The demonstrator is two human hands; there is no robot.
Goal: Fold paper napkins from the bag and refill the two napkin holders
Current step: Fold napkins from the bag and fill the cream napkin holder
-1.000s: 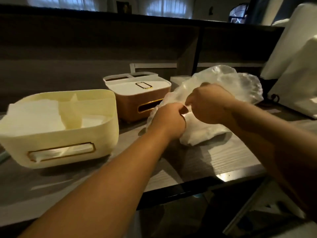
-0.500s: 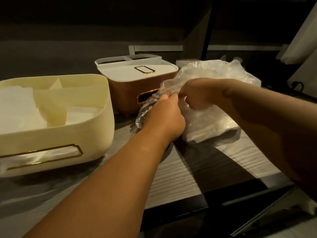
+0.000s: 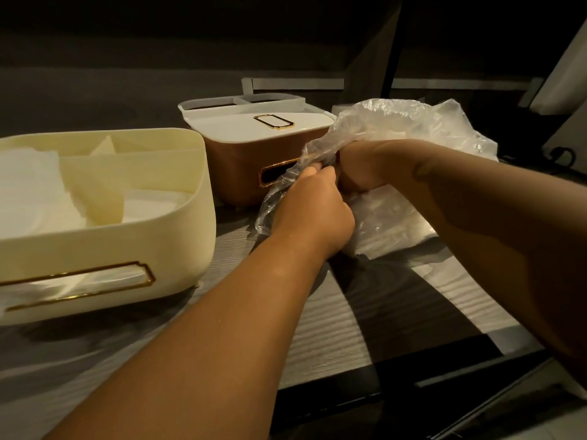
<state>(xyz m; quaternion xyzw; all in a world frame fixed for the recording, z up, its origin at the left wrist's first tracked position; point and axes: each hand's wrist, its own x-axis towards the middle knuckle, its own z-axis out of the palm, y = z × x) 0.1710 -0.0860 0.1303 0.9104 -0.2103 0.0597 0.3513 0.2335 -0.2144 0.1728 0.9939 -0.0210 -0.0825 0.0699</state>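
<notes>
Plastic bag (image 3: 413, 128): clear, crumpled, lying on the table (image 3: 365, 319); landmark for the entries below. White napkins show dimly through its lower part.

Left hand (image 3: 313, 211): at the bag's near left edge, fingers curled and gripping a bunch of the plastic.

Right hand (image 3: 359, 166): just beside the left hand, touching it, fingers curled into the gathered plastic at the bag's mouth.

Brown holder (image 3: 241, 173): just left of the bag and touching its plastic, white lid on, gold-edged slot facing front and partly hidden by the bag.

Cream holder (image 3: 178, 246): farther left of the bag, well apart from it, lid off, white napkins (image 3: 28, 192) inside and showing at its front slot.

Table: grey woodgrain, under the bag and both holders.
</notes>
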